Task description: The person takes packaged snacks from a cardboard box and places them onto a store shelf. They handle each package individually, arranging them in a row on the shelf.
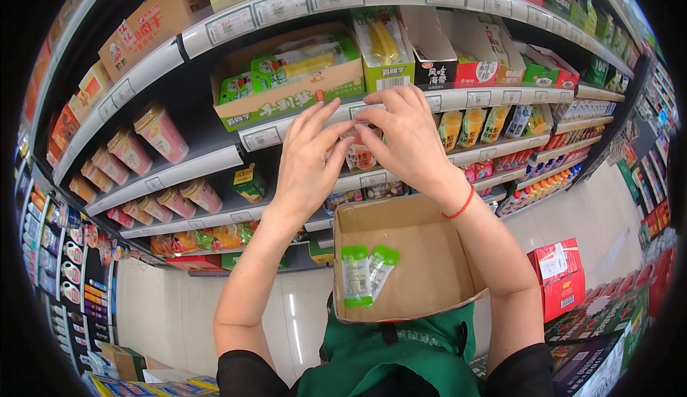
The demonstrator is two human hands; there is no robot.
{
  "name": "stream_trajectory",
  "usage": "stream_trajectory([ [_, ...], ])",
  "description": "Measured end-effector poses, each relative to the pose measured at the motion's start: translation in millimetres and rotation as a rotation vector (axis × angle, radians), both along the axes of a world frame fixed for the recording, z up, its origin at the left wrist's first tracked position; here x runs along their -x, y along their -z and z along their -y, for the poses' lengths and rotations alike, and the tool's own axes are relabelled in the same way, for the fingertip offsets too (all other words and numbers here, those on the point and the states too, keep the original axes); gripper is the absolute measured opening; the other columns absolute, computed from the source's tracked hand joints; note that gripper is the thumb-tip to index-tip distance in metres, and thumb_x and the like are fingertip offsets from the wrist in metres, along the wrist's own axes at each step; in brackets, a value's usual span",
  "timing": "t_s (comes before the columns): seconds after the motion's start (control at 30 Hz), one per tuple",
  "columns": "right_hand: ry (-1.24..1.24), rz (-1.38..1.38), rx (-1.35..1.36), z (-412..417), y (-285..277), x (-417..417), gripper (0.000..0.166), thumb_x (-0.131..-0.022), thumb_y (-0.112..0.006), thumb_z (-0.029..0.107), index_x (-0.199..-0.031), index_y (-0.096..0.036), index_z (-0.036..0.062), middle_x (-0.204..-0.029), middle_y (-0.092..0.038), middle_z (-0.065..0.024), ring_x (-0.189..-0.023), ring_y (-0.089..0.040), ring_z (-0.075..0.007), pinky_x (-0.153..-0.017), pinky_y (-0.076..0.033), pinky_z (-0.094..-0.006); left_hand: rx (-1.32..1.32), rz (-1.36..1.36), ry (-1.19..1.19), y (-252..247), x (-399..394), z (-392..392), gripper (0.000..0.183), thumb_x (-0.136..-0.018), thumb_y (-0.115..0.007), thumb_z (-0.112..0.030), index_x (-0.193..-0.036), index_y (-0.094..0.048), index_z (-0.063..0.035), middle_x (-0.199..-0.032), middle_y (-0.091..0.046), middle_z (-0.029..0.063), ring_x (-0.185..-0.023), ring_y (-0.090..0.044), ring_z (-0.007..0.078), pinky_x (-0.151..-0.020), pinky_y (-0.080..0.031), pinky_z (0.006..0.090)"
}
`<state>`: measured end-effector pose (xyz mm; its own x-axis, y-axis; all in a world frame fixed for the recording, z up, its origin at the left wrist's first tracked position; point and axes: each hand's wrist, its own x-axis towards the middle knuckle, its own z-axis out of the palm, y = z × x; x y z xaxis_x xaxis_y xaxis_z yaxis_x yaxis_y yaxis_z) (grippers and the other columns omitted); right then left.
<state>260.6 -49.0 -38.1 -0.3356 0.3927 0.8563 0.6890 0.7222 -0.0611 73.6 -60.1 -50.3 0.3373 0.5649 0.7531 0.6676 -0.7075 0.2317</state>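
Observation:
My left hand (314,153) and my right hand (405,131) are raised before a shelf's price-label strip (262,137). Their fingertips meet over the strip, and whether something small is pinched there cannot be made out. Just above my fingers sits a cardboard display box (290,94) holding green-and-clear snack packets (300,64). To its right is an upright green box (384,48) with yellow packets. Below my wrists, an open cardboard carton (418,268) rests against my green apron (397,351). Two green-ended packets, one a flat packet (356,276), lie at its left side.
Pink-labelled cups (161,131) line the lower shelves at left. Yellow pouches (475,126) hang or stand below the strip at right. A red carton (561,281) stands right of my right forearm, near stacked drink cases (601,322). Pale floor tiles (290,311) show beneath.

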Motion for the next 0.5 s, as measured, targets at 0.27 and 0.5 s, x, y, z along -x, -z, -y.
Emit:
stream_trajectory([
  [0.27,0.007,-0.007,0.093,28,31,-13,0.012,-0.079,-0.070,0.012,-0.088,-0.068,0.0053,-0.103,-0.062,-0.0111,-0.101,-0.054,-0.0309,-0.093,-0.041,-0.0427,0.084,0.011,0.014,34,-13,21,0.024,-0.086,-0.067,-0.010,-0.110,-0.069,-0.0060,-0.134,-0.056,0.0121,-0.127,-0.048,0.0335,-0.105,-0.039,0.0417],
  [0.5,0.028,-0.012,0.205,45,81,-27,0.012,-0.078,-0.071,0.012,-0.088,-0.069,0.0049,-0.103,-0.063,-0.0107,-0.101,-0.055,-0.0306,-0.094,-0.041,-0.0430,0.262,0.007,0.040,77,-26,39,0.026,-0.087,-0.066,-0.012,-0.112,-0.068,-0.0053,-0.135,-0.055,0.0121,-0.128,-0.046,0.0326,-0.106,-0.037,0.0421],
])
